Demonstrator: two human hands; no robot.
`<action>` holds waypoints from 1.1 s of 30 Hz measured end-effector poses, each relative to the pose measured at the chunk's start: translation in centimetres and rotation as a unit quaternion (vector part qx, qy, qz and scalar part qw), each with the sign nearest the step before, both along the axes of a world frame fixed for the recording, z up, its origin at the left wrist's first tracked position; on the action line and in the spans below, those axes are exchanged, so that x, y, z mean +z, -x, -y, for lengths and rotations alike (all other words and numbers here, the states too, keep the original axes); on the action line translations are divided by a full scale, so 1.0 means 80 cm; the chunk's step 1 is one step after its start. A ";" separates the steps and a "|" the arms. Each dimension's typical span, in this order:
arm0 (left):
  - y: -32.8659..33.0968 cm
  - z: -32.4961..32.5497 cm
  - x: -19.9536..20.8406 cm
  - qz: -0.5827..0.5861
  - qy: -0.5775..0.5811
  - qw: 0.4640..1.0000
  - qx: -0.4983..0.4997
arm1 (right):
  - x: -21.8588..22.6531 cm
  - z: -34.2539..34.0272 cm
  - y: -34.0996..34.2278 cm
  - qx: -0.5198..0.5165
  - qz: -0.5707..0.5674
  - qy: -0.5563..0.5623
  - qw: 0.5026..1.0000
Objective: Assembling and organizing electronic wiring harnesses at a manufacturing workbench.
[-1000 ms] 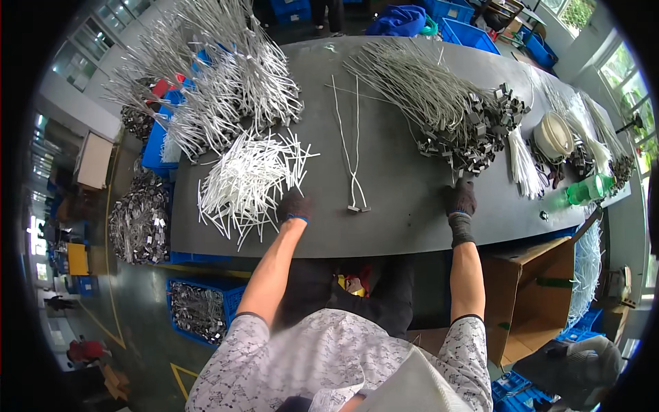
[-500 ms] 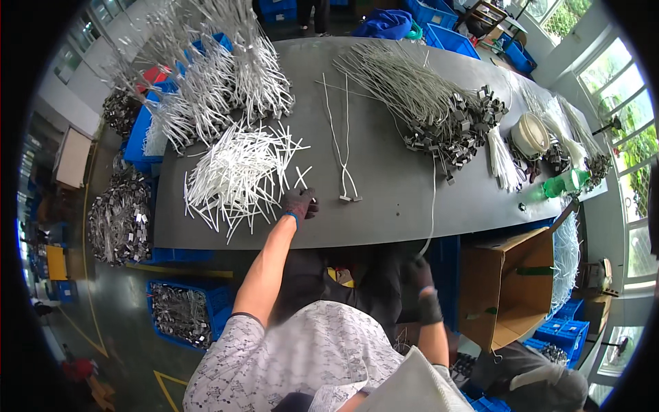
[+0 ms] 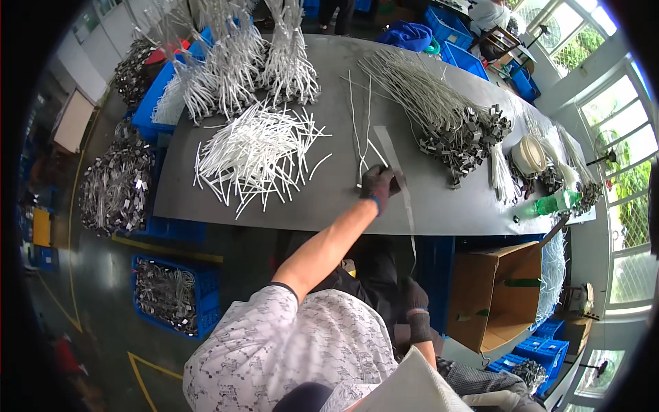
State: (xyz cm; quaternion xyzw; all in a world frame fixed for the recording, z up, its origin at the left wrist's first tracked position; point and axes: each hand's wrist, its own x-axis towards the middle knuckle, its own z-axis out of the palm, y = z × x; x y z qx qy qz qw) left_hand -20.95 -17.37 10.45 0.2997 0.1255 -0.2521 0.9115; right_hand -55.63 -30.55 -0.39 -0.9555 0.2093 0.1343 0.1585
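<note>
My left hand (image 3: 379,184), in a dark glove, is closed over the table near its front edge. A short white tube (image 3: 377,152) sticks up from its fingers. Just beside it lies a doubled grey wire (image 3: 353,117), its lower end partly hidden by the hand. A long pale wire (image 3: 408,206), smeared by motion, runs up past my left hand from below the table edge. Its lower end meets my right hand (image 3: 414,299), gloved and closed in front of the table. A heap of white tubes (image 3: 254,154) lies left of my left hand.
Upright bundles of wires (image 3: 288,62) stand at the back left. Wires with dark metal ends (image 3: 467,137) are piled on the right. Beyond lie a white tub (image 3: 529,154) and a green bottle (image 3: 556,202). A cardboard box (image 3: 473,292) stands below right; a blue crate (image 3: 209,299) sits below left.
My left hand has moved right from the tube heap to the wires, with a white tube in it. The long wire has swung up beside it. My right hand has lowered slightly.
</note>
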 end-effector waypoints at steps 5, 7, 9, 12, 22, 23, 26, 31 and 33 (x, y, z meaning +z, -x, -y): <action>-0.021 -0.026 0.054 0.046 -0.070 0.979 0.188 | 0.019 0.003 -0.003 0.039 -0.012 0.008 0.999; -0.031 -0.044 0.061 0.136 -0.122 0.938 0.294 | 0.020 0.001 0.007 0.013 -0.068 0.010 0.998; -0.029 -0.054 0.062 0.157 -0.132 0.932 0.299 | 0.019 -0.003 0.008 0.040 -0.074 -0.004 0.996; -0.014 -0.054 0.055 0.200 -0.182 0.942 0.201 | 0.018 -0.008 0.002 0.044 -0.083 -0.021 0.995; 0.023 -0.033 0.033 0.206 -0.216 0.941 -0.164 | 0.082 -0.019 -0.062 -0.107 0.099 -0.363 0.920; 0.034 -0.029 0.033 0.214 -0.222 0.922 -0.233 | 0.096 -0.025 -0.088 -0.029 0.247 -0.315 0.916; 0.085 -0.037 0.034 0.265 -0.183 0.909 -0.264 | 0.144 -0.040 -0.168 0.107 0.469 -0.109 0.870; 0.123 -0.075 0.040 0.313 -0.255 0.883 -0.239 | 0.171 -0.076 -0.203 -0.120 0.400 -0.507 0.754; 0.131 -0.076 0.037 0.324 -0.274 0.885 -0.193 | 0.160 -0.082 -0.210 -0.046 0.434 -0.359 0.825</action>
